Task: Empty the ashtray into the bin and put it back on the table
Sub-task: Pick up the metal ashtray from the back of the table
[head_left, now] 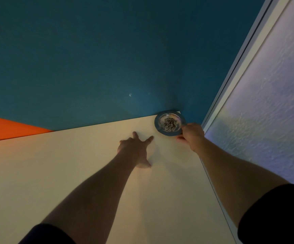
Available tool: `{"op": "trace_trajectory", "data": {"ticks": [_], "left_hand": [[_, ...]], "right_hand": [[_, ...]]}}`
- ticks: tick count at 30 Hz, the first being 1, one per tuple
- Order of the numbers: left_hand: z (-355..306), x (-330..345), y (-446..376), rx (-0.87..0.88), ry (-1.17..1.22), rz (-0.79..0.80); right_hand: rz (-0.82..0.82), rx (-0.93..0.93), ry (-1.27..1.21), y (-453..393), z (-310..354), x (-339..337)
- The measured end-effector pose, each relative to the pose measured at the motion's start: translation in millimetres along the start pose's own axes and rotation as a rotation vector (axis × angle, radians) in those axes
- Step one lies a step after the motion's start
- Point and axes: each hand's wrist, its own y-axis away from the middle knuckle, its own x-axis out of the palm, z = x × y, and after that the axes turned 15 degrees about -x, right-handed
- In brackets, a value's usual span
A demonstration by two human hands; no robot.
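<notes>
ashtray (169,123), shiny round metal, ash-filled, pinched at rim by right hand (192,133); left hand (135,150) splayed.

Ashtray (170,123) on the table's (72,173) far right corner, beside the wall (266,103)

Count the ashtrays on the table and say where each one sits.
1. The ashtray sits at the table's far right corner, against the teal wall, still holding ash. The right hand has a grip on its near rim; the left hand rests flat beside it.

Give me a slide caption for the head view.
Right hand grips full ashtray at table corner; left hand spread flat.
</notes>
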Motion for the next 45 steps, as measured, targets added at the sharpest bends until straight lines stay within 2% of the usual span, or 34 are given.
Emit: {"op": "trace_trajectory", "data": {"ticks": [13,16,19,24,27,29,34,45], "left_hand": [[8,9,2,0.004,0.010,-0.069],[11,11,5,-0.023,0.073,-0.084],[12,6,8,-0.110,0.308,-0.051],[9,-19,16,-0.260,0.927,-0.083],[12,-38,21,-0.323,1.481,0.009],[15,-48,26,-0.303,1.706,0.057],[21,-71,46,-0.248,1.869,0.088],[48,-96,99,-0.261,1.918,0.041]], "right_hand": [[-0.018,0.006,-0.086,7,4,-10],[-0.027,-0.008,-0.073,12,11,-15],[-0.027,-0.026,-0.075,18,18,-19],[-0.030,-0.048,-0.064,29,33,-28],[-0.028,-0.049,-0.075,39,43,-34],[-0.018,-0.061,-0.071,47,50,-39],[0.018,-0.104,-0.062,66,71,-48],[0.132,-0.133,-0.119,122,118,-48]]}}
